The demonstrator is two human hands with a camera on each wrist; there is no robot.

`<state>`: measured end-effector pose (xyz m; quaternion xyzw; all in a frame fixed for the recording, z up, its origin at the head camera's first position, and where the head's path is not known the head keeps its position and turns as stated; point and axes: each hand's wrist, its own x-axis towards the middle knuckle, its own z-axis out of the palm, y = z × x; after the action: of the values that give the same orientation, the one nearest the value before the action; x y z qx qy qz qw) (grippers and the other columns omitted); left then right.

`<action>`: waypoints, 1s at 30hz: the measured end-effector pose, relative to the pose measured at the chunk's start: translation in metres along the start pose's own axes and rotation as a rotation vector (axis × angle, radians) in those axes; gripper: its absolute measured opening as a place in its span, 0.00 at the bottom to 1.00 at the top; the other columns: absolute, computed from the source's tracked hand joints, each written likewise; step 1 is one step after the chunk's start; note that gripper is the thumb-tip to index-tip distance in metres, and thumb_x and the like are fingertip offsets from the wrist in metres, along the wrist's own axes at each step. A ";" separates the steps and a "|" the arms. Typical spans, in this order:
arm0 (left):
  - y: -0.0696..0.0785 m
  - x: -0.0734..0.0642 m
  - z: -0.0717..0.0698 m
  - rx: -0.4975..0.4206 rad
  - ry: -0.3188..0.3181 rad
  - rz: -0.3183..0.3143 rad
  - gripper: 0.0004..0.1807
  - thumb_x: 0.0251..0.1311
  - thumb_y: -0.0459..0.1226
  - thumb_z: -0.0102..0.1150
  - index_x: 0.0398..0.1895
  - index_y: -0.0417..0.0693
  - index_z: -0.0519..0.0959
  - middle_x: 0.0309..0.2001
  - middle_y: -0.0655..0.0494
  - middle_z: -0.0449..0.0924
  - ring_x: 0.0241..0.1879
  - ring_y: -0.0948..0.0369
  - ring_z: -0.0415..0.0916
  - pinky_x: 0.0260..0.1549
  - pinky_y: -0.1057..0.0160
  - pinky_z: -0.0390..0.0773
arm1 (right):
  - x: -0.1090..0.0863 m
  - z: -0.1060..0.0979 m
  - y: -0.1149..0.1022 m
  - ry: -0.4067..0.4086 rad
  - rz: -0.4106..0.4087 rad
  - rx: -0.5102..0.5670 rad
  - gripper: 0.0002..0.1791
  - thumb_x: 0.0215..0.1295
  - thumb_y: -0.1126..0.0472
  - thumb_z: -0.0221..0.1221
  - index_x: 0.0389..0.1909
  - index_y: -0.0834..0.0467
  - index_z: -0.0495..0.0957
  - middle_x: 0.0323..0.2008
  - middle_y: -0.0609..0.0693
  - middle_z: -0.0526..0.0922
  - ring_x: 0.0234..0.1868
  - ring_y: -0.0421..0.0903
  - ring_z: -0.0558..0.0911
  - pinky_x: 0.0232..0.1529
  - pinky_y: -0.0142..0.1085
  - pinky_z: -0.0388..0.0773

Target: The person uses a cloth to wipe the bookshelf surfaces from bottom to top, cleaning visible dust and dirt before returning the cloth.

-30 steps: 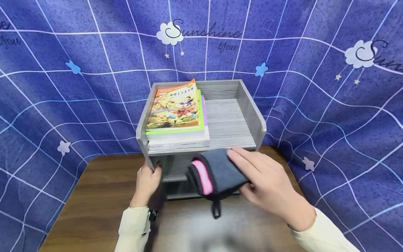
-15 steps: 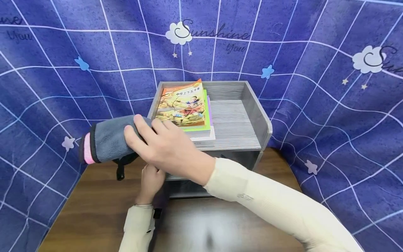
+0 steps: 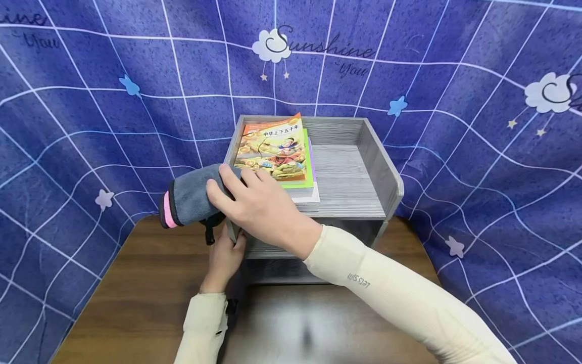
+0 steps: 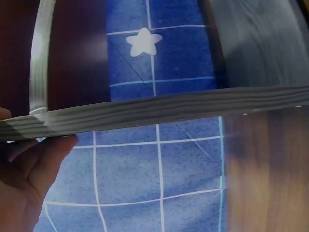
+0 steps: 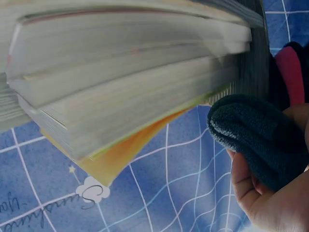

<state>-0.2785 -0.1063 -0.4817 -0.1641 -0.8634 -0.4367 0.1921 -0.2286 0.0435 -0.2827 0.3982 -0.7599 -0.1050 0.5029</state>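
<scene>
Right grip (image 3: 261,207) pinches folded cloth (image 3: 193,197) against gray shelf's (image 3: 350,172) left side | left grip (image 3: 225,260) pinches shelf, front left | wiping seems partway; finished and remaining areas unclear

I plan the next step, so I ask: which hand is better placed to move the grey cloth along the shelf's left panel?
Probably the right hand: it holds the grey cloth by the left panel. The left hand grips that panel lower down, so it seems suited to steadying.
</scene>
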 end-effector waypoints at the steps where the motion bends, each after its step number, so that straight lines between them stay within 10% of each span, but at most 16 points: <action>1: -0.001 -0.001 0.000 0.007 -0.003 -0.005 0.16 0.71 0.35 0.51 0.57 0.37 0.69 0.20 0.55 0.64 0.17 0.56 0.59 0.24 0.53 0.63 | -0.001 0.000 0.000 -0.009 -0.001 0.009 0.15 0.73 0.69 0.45 0.53 0.59 0.77 0.52 0.60 0.80 0.36 0.52 0.79 0.33 0.41 0.76; 6: -0.011 -0.006 -0.005 -0.086 -0.075 -0.020 0.20 0.73 0.39 0.52 0.64 0.41 0.68 0.27 0.53 0.72 0.22 0.57 0.66 0.27 0.54 0.67 | -0.004 0.001 -0.004 -0.024 0.006 0.022 0.16 0.73 0.69 0.44 0.54 0.58 0.76 0.52 0.60 0.79 0.36 0.53 0.77 0.29 0.41 0.73; 12: -0.056 -0.010 -0.046 -0.741 -0.371 0.070 0.27 0.71 0.25 0.49 0.72 0.28 0.61 0.63 0.38 0.75 0.56 0.59 0.78 0.52 0.57 0.79 | -0.007 0.005 -0.012 -0.006 0.004 -0.042 0.15 0.73 0.67 0.46 0.54 0.57 0.76 0.54 0.61 0.79 0.34 0.53 0.76 0.27 0.39 0.71; 15: -0.063 0.005 -0.084 -0.790 -0.296 0.130 0.17 0.68 0.19 0.45 0.58 0.23 0.75 0.54 0.41 0.83 0.50 0.57 0.84 0.49 0.59 0.80 | -0.009 0.008 -0.016 0.012 0.023 -0.051 0.14 0.72 0.66 0.47 0.53 0.57 0.77 0.53 0.61 0.79 0.35 0.54 0.75 0.32 0.42 0.73; 18: -0.044 0.033 -0.133 -0.605 -0.113 0.132 0.15 0.69 0.22 0.49 0.50 0.36 0.84 0.46 0.59 0.87 0.41 0.64 0.85 0.43 0.69 0.79 | -0.013 0.015 -0.023 0.043 0.019 -0.052 0.13 0.72 0.66 0.49 0.52 0.59 0.78 0.52 0.62 0.78 0.40 0.56 0.76 0.43 0.47 0.76; 21: -0.005 0.064 -0.176 -0.488 -0.111 0.167 0.16 0.71 0.26 0.51 0.57 0.37 0.82 0.49 0.59 0.86 0.44 0.65 0.84 0.45 0.71 0.78 | -0.017 0.021 -0.029 0.058 -0.004 -0.055 0.13 0.72 0.67 0.49 0.52 0.61 0.78 0.53 0.63 0.78 0.50 0.62 0.77 0.54 0.51 0.74; 25: 0.056 0.104 -0.205 -0.232 -0.332 0.271 0.18 0.74 0.31 0.51 0.63 0.37 0.77 0.56 0.50 0.83 0.53 0.66 0.79 0.51 0.73 0.73 | -0.021 0.024 -0.035 0.040 -0.003 -0.059 0.15 0.72 0.68 0.49 0.53 0.62 0.79 0.57 0.65 0.77 0.59 0.65 0.75 0.56 0.51 0.74; 30: 0.109 0.140 -0.203 0.056 -0.560 0.258 0.20 0.75 0.40 0.52 0.66 0.50 0.78 0.65 0.52 0.76 0.57 0.61 0.74 0.53 0.61 0.73 | -0.026 0.025 -0.040 0.035 0.012 -0.061 0.14 0.73 0.66 0.50 0.54 0.61 0.79 0.62 0.66 0.75 0.60 0.64 0.75 0.55 0.50 0.75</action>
<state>-0.3130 -0.1945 -0.2289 -0.3810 -0.8665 -0.3226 0.0052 -0.2258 0.0295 -0.3342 0.3801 -0.7497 -0.1180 0.5288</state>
